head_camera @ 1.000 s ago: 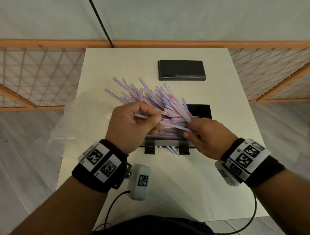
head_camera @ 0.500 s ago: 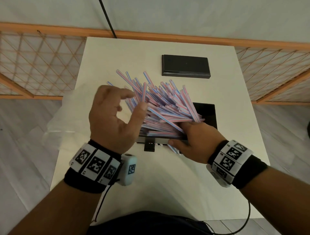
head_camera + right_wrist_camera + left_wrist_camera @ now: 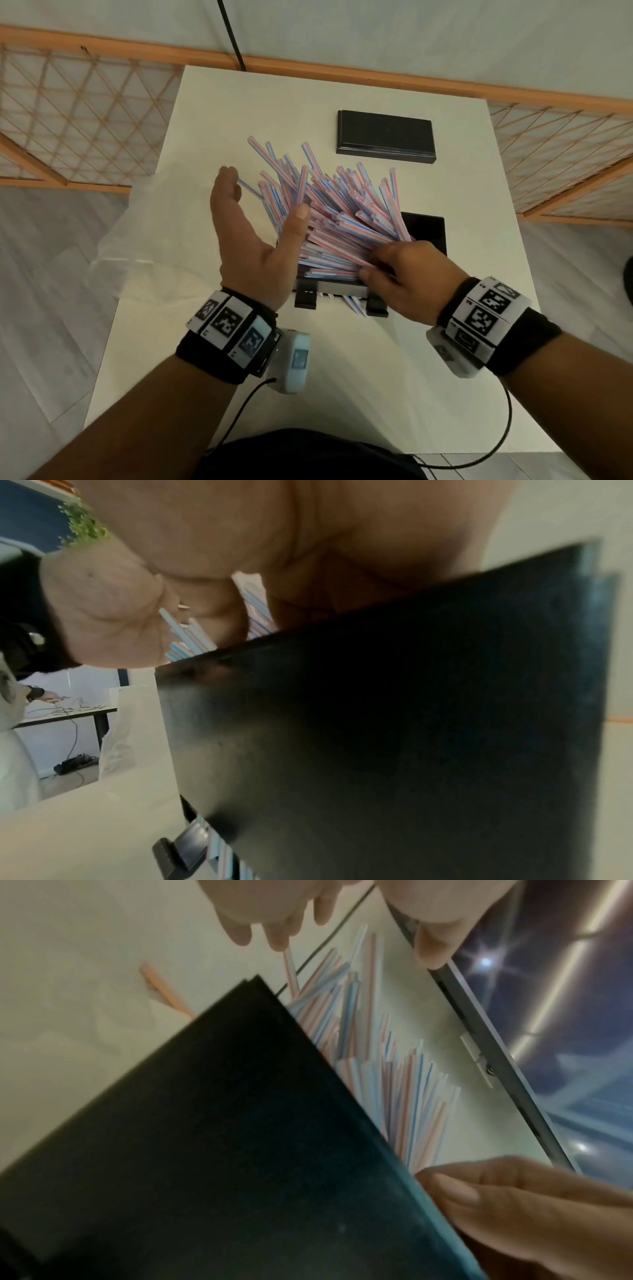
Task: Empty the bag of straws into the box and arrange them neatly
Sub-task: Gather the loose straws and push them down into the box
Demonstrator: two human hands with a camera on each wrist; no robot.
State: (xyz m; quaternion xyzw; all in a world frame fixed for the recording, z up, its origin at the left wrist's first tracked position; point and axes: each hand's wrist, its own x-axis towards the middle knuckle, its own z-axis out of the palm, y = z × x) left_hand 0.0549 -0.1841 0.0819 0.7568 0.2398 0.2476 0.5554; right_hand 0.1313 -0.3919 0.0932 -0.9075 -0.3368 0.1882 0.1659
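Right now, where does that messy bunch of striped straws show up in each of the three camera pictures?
Head view: the striped straws fan out mid-picture, piled over the black box.
Left wrist view: the straws run down the middle right, just beyond the box's dark wall.
Right wrist view: only a few straw ends peek out at centre left, under the palm.
Shared landmark: the black box.

- A white table (image 3: 342, 394) is seen from above.
- A flat black lid (image 3: 386, 136) is laid on the table toward twelve o'clock.
- An orange lattice fence (image 3: 78, 116) is set behind the table, from nine round to three o'clock.
- A black cable (image 3: 231, 32) is run up the wall at twelve o'clock.
- Grey plank flooring (image 3: 44, 325) is seen at eight o'clock.
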